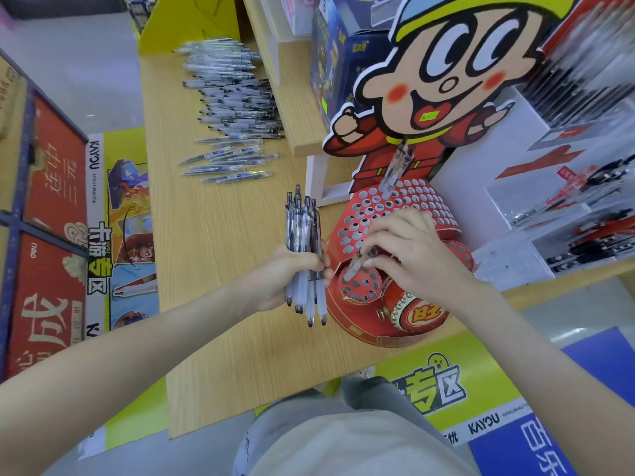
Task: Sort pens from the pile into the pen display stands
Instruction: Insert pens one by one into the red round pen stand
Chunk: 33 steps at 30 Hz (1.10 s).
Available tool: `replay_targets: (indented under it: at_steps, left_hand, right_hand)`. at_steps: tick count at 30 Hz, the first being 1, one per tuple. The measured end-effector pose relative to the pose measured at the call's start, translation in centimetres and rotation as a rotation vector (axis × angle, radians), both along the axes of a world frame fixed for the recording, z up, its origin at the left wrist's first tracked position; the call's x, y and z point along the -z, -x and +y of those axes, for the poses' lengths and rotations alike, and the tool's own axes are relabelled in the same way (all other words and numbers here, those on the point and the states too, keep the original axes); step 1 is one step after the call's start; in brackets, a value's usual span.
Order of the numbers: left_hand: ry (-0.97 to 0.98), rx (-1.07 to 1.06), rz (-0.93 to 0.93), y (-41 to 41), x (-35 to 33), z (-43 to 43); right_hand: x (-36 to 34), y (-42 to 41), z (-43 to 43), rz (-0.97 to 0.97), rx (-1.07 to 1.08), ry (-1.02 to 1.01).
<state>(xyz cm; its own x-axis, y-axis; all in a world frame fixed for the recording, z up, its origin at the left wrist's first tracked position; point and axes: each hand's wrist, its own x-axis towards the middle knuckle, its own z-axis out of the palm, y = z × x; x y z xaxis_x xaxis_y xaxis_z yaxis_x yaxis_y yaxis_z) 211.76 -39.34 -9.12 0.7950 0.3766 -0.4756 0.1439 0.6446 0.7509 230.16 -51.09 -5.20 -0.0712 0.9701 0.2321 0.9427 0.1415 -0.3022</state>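
Note:
A long pile of clear pens (230, 108) lies along the wooden table's far left side. My left hand (292, 274) grips a bundle of several pens (304, 235), held upright just left of the red display stand (405, 207). That stand has many round holes, and a couple of pens (397, 168) stand in its upper rows. My right hand (409, 252) pinches a single pen (359, 264), its tip over the small round holed section (360, 286) at the stand's lower left.
A large cartoon character cutout (457, 70) rises behind the stand. A raised wooden shelf (295, 97) runs beside the pile. Clear trays with red and black pens (584, 214) sit at the right. Red boxes (51, 207) stand at the left, beyond the table edge.

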Motion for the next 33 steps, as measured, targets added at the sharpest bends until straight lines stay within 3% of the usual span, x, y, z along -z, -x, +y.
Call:
replay_targets:
  at_steps: [6,14,18,21,27,33]
  left_hand:
    - [-0.019,0.013,-0.021,-0.1,-0.2,0.1]
    - [-0.074,0.074,-0.023,-0.2,-0.3,-0.1]
    - [-0.129,0.156,-0.045,-0.2,-0.6,-0.3]
    - [-0.121,0.213,-0.097,-0.6,-1.4,-0.6]
    - [-0.201,0.254,-0.109,-1.3,-2.5,-1.1]
    - [-0.090,0.204,-0.038,-0.5,-2.0,-0.7]
  right_hand:
    - [1.4,0.5,0.8,-0.005,-0.132,0.136]
    - [1.6,0.8,0.8,0.203,-0.066,0.307]
    - [-1.3,2.0,0.9,0.566,0.188,0.247]
    - [-2.7,3.2,1.7,0.732,0.320,0.176]
    - [-3.1,4.5,3.1,0.872,0.347,0.289]
    - [-2.5,2.8,2.4,1.231,0.397,0.294]
